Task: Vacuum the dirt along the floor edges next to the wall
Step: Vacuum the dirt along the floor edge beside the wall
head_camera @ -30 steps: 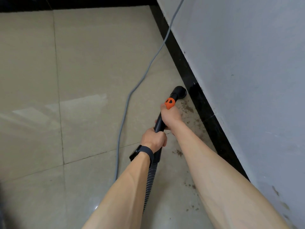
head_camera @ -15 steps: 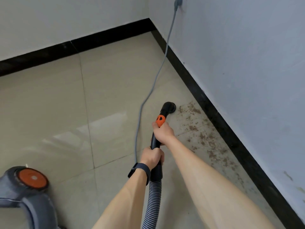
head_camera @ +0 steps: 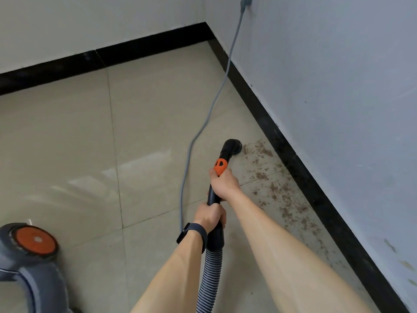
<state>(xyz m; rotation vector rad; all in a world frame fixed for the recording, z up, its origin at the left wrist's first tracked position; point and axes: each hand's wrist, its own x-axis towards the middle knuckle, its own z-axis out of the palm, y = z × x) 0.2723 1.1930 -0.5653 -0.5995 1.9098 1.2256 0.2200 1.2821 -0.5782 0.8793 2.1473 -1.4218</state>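
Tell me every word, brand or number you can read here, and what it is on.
No text can be read.
Vacuum cleaner, orange disc: small grey mark at its centre, too blurred to read.
Orange slider on the vacuum wand: dark shapes, no letters.
Wristband: plain black.

No text, brand, number or sign can be read. Nothing legible is shown on the orange disc [head_camera: 35, 239] of the vacuum cleaner [head_camera: 40, 285] or the orange slider [head_camera: 220, 165] of the wand [head_camera: 226, 150].
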